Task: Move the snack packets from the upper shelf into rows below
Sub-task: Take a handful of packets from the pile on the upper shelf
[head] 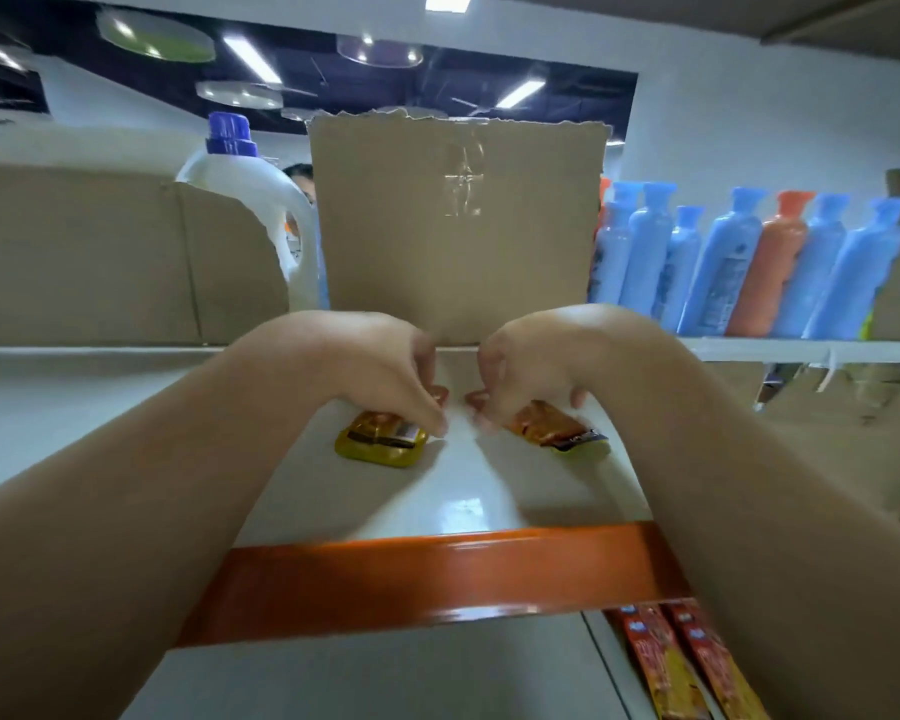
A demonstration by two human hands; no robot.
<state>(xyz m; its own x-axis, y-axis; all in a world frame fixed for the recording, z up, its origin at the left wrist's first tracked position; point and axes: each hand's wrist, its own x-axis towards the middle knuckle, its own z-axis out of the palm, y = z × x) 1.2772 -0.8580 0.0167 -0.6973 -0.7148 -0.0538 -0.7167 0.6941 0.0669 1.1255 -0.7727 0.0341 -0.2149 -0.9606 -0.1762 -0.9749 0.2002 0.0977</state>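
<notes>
White shelf (468, 506) w/ orange edge (437, 579), 2 snack packets (380, 440) (557, 429), cardboard box (453, 226) behind

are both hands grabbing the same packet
No, the left hand grips a gold packet while the right hand grips a separate orange packet lying apart from it on the shelf.

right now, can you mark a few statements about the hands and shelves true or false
1. The left hand holds the gold packet, the right hand the orange packet. True.
2. A cardboard box stands behind both hands. True.
3. The jug's cap is red. False: the white jug has a bluish-purple cap.
4. No packets lie lower down. False: red packets lie on the lower shelf.
</notes>
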